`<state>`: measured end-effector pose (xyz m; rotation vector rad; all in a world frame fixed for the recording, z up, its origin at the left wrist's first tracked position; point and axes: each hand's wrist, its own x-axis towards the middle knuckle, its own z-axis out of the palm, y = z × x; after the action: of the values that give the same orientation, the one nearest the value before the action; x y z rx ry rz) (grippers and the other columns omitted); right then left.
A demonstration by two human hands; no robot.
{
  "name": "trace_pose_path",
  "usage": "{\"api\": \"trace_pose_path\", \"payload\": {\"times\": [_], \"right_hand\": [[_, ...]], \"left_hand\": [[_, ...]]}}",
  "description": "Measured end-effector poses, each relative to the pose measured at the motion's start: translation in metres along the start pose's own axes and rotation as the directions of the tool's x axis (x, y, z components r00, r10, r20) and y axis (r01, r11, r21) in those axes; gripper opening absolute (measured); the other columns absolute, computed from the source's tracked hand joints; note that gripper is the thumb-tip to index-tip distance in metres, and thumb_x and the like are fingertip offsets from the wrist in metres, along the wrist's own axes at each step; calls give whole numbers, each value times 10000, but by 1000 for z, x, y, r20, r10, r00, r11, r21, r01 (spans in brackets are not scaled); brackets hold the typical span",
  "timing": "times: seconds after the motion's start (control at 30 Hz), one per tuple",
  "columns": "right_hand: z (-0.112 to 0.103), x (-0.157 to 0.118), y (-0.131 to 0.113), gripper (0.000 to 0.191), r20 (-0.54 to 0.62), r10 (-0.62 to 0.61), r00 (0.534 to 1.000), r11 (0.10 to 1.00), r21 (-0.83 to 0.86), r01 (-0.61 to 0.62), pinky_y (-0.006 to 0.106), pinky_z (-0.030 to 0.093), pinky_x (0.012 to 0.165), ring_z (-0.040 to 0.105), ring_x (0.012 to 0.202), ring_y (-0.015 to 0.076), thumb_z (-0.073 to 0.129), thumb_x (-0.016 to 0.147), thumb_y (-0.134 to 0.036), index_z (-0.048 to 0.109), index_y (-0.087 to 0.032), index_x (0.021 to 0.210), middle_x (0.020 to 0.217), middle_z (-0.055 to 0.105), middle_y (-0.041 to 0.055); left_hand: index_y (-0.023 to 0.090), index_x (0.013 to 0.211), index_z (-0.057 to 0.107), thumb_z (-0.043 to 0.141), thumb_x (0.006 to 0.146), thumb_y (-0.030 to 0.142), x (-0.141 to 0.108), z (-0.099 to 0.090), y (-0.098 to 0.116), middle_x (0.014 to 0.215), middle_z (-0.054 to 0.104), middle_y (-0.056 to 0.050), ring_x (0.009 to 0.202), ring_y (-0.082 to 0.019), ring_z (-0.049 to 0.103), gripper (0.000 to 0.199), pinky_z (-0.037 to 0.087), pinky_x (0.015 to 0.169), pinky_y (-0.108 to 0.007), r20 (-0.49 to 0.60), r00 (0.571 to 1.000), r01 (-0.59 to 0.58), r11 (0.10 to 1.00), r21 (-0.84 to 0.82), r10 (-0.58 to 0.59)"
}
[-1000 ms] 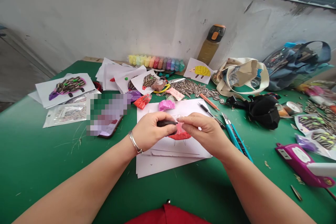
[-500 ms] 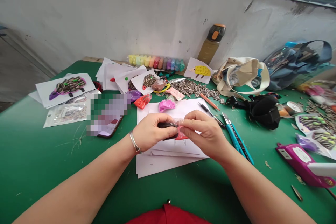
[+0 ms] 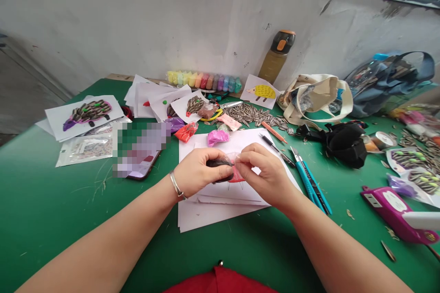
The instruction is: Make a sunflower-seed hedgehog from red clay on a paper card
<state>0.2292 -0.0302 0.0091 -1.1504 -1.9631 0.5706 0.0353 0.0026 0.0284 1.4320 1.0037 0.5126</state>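
My left hand (image 3: 199, 171) is wrapped round a small clear packet of black clay (image 3: 222, 169). The fingertips of my right hand (image 3: 264, 171) pinch together at the packet's clear plastic end. Under both hands lies a stack of white paper (image 3: 206, 217), its top sheet bearing a red shape (image 3: 237, 180) partly hidden by my fingers and thin drawn lines below it. Just beyond my hands sit a magenta clay packet (image 3: 218, 137), a red clay packet (image 3: 186, 132) and a pale pink packet (image 3: 229, 122).
Blue cutters (image 3: 311, 183), a black pen (image 3: 275, 149) and an orange pencil (image 3: 274, 132) lie to the right. A phone (image 3: 144, 165) rests left. Behind are sunflower seeds (image 3: 252, 114), clay packets in a row (image 3: 206, 81), a bottle (image 3: 275, 59) and a cloth bag (image 3: 314, 100). A magenta glue gun (image 3: 395, 213) lies right.
My right fingers have shifted slightly and curled at the packet's plastic end. My left hand keeps its hold, and the table things stay in place.
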Motion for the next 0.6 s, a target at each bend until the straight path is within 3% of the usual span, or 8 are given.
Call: {"api": "trace_pose_path", "payload": {"times": [0.2,0.37,0.6], "right_hand": [[-4,4,2,95,5,231,973,929,295,-223,280,417,685,521,753,136,581,877,-204,612,-213,787,805,578,0],[-5,5,14,124,5,438,899,720,597,-354,269,376,675,471,712,118,639,867,-313,625,-210,800,762,544,-19],[-5,6,14,178,206,470,858,430,796,-426,259,356,624,488,657,114,617,883,-348,605,-197,790,735,538,-15]], "left_hand": [[137,798,697,691,716,294,2,-4,0,653,630,-3,593,-117,534,178,445,560,-236,-29,999,-15,1000,-8,15],[134,849,704,729,695,324,3,-11,-4,672,656,-9,589,-120,554,246,469,573,-245,-124,992,-21,999,-34,17],[127,866,692,750,710,372,10,-22,-10,712,688,-31,599,-121,570,297,481,577,-247,-251,967,-66,993,-98,39]]}}
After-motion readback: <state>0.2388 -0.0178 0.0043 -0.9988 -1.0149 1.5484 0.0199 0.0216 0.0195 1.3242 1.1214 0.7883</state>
